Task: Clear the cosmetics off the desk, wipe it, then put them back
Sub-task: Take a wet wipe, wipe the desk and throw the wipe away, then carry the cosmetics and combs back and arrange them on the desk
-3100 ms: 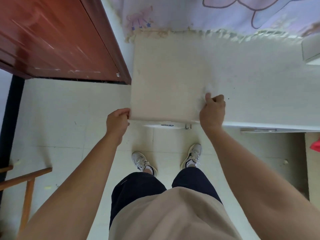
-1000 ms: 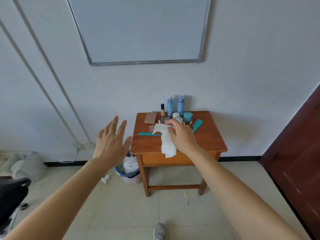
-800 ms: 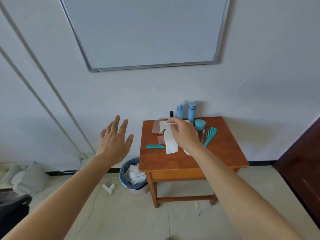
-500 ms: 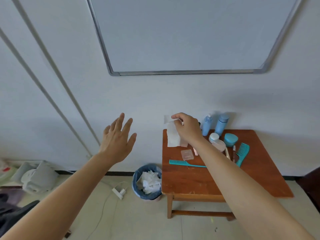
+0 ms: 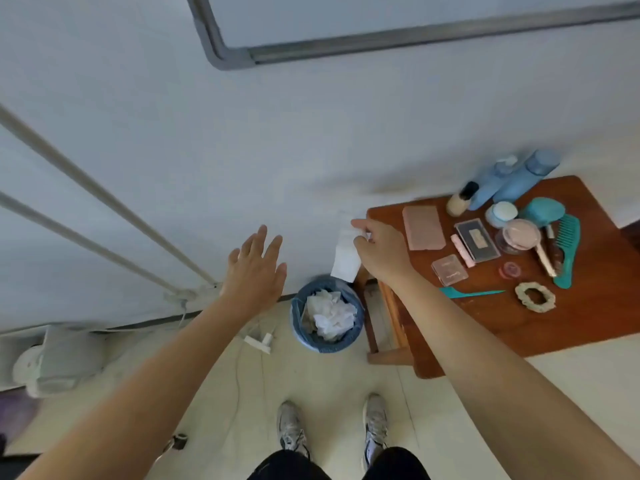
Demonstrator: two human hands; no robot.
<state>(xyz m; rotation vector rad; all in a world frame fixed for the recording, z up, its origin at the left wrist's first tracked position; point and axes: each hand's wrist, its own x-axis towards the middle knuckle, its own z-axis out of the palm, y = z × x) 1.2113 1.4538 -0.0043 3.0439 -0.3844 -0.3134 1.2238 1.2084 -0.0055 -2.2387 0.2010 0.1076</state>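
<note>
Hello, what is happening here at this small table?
A person stands beside a small brown wooden desk. The right hand pinches a white tissue above a blue waste bin that already holds crumpled tissues. The left hand is open and empty. Cosmetics, a teal comb and two blue bottles remain on the desk.

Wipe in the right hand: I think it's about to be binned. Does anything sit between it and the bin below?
No. In the head view the wipe hangs from the right hand just above the bin's far rim; nothing sits between.
</note>
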